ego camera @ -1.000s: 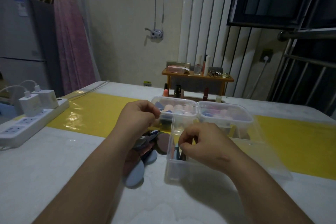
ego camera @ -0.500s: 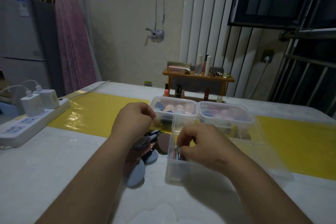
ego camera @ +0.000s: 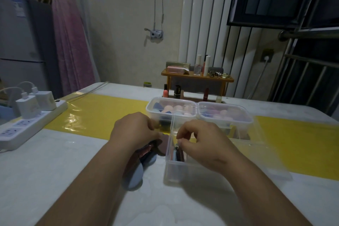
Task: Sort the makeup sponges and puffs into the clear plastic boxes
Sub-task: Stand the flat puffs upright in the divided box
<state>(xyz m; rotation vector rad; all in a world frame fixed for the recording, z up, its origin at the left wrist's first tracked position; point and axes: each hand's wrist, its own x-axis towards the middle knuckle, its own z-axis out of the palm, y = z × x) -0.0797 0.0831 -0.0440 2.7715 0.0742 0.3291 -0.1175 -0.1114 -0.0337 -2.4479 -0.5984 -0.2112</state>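
Observation:
A near clear box stands on the white table, with a few dark, blue and pink puffs on edge at its left end. My right hand hovers over that end, thumb and fingers pinched together just at the puffs' tops; whether they hold one is hidden. My left hand is curled over a loose pile of flat puffs, gripping some under the palm. A blue puff and a brown puff stick out of the pile. Two back boxes hold pink and blue sponges.
A white power strip with chargers lies at the table's left edge. Lipsticks and a small wooden shelf with cosmetics stand behind the boxes. A clear lid lies right of the near box. A yellow strip crosses the table.
My right hand lowered a puff into the near box's left end, then rose slightly and shifted left. My left hand stayed over the pile.

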